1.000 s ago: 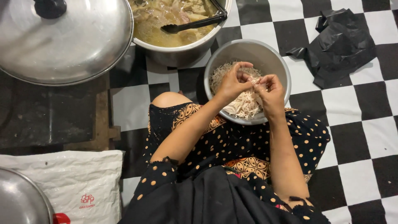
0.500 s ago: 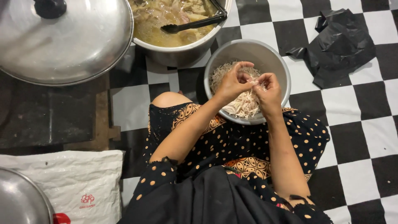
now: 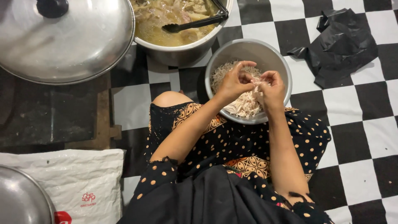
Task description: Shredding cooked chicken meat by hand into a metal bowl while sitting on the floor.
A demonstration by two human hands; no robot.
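Both my hands meet over the steel bowl [image 3: 215,62], and between the closed grip of my left hand [image 3: 233,83] and my right hand [image 3: 271,88] I pinch one small piece of shredded meat [image 3: 244,103]. The fingers of each hand are curled tight on it, thumbs pressed to fingertips. Compared with half a second before, almost nothing has moved; the hands stay in the same place above the bowl, only the fingers are a little closer together.

The meat is pale, in thin dry strands, and it makes a heap in the bowl. The bowl rests at my knee, on the checkered floor [image 3: 360,137].

Just behind the bowl stands a big pot of yellowish broth [image 3: 166,33] with a black ladle [image 3: 195,23] in it. Left of the bowl lies a wide steel lid [image 3: 78,45]. Right of the bowl lies a crumpled black plastic bag [image 3: 342,45].
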